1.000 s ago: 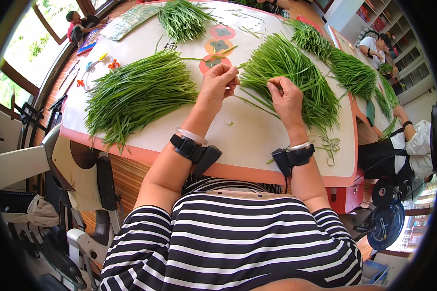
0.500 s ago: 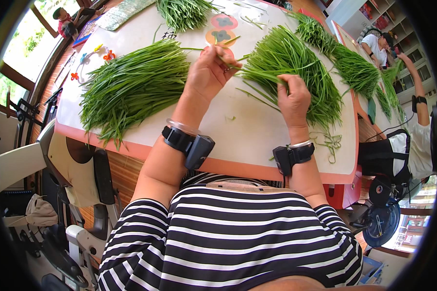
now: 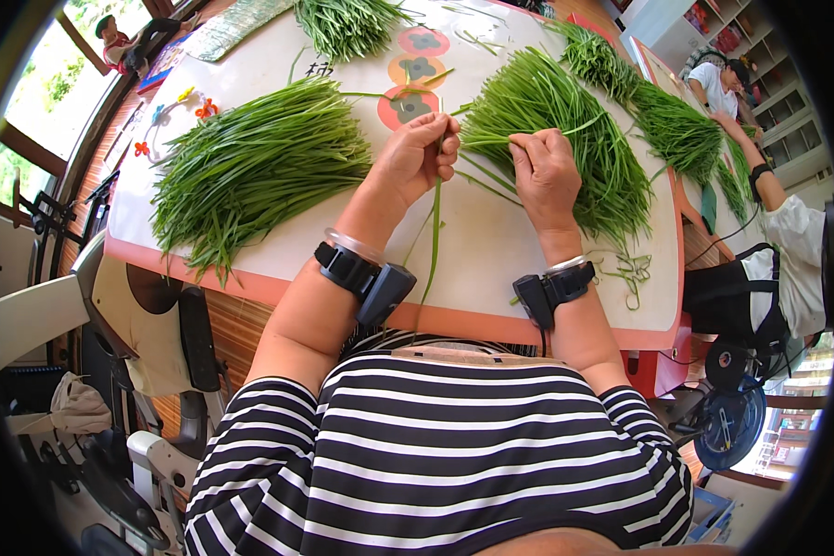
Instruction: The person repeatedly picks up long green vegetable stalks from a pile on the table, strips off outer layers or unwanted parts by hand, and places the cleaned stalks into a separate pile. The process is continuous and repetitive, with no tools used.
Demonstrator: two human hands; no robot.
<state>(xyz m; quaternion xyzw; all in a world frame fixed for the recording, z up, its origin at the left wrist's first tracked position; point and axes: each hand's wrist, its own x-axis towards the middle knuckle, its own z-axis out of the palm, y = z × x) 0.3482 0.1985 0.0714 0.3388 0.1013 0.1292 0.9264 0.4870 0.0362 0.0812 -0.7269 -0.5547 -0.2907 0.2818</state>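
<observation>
While fingers [image 3: 446,157] dangle stalks [image 3: 435,232], open tabletop [image 3: 482,264], pink edge [image 3: 477,328]

**Gloss is meeting matt plastic, cloth and wood**

The tabletop [image 3: 510,296] is showing a smooth, faintly glossy surface. At ten o'clock, a leafy green heap [image 3: 259,167] is giving off a satin sheen. At six, the striped shirt [image 3: 473,445] is looking like soft matt cloth. The right bangle [image 3: 567,264] is gleaming like polished metal. At eight, the floor [image 3: 234,338] is resembling grained wood.

Bright daylight, overexposed windows [image 3: 42,91], fisheye distortion
</observation>
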